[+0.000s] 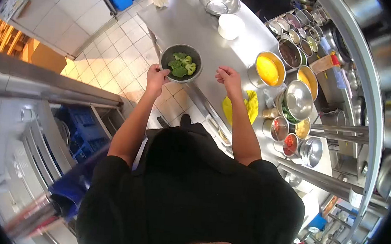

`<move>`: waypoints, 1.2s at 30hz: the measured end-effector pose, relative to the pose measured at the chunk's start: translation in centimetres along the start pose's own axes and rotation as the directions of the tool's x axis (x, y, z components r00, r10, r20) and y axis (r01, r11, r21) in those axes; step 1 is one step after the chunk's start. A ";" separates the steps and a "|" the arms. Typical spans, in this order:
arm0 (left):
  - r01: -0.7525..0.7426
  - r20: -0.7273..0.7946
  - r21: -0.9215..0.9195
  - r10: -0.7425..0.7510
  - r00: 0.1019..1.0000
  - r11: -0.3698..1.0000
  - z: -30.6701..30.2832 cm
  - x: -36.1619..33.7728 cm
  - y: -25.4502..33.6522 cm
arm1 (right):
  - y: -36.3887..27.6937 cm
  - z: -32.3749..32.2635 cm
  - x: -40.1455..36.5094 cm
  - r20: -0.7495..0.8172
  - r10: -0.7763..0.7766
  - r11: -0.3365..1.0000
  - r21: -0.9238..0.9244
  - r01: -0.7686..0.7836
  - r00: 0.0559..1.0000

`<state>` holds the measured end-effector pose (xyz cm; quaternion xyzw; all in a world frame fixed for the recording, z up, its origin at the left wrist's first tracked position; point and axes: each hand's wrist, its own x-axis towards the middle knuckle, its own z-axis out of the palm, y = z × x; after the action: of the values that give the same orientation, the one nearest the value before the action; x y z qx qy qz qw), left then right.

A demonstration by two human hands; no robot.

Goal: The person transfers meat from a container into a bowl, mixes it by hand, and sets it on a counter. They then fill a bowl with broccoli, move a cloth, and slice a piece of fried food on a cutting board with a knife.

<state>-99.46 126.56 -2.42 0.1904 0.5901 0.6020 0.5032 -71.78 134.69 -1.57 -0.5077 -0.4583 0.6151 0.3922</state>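
My left hand [156,78] grips the left rim of a dark grey bowl [193,76], thumb over the edge. Several green broccoli florets [181,64] lie inside the bowl, which is at the near left edge of the steel table. To the right of the bowl, my right hand [229,78] hovers over the tabletop with loosely bent fingers and nothing visible in them. Under my right forearm lies a crumpled yellow cloth [251,107], partly hidden by the arm.
On the steel table [181,23] stand a metal bowl [219,2] and a white tub [231,26] at the far end. Pots of yellow liquid [268,70] and bowls of chopped red food [290,144] line the right side. Blue crates [81,128] sit at left.
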 end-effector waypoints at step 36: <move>-0.064 0.325 0.123 0.021 0.946 0.990 8.3 40.8 11.2 | -4.8 5.1 28.4 -0.687 0.179 0.931 0.349 0.104 0.705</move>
<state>-114.12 167.01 -5.30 0.3318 0.5340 0.5332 0.5661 -81.77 162.06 -4.14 -0.6325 -0.1404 0.4541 0.6115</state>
